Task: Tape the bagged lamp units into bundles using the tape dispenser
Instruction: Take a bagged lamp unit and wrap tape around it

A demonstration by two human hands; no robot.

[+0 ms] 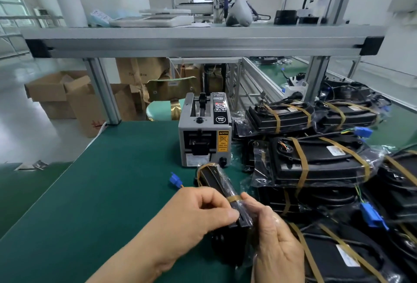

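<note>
A black lamp unit in a clear bag (216, 189) stands on edge on the green mat, just in front of the grey tape dispenser (204, 131). My left hand (203, 210) grips its near end from the left, fingers curled on the bag. My right hand (270, 233) holds the same end from the right, its thumb pressing a brown tape strip (234, 198) across the top edge. Another brown strip wraps the unit's far end. A blue connector (175, 179) on its wires lies to the left.
Several taped, bagged lamp bundles (316, 163) are piled on the right, some with blue connectors (372, 216). An aluminium shelf (203, 41) spans overhead on posts (102, 91). Cardboard boxes (74, 100) stand on the floor beyond the mat's left edge.
</note>
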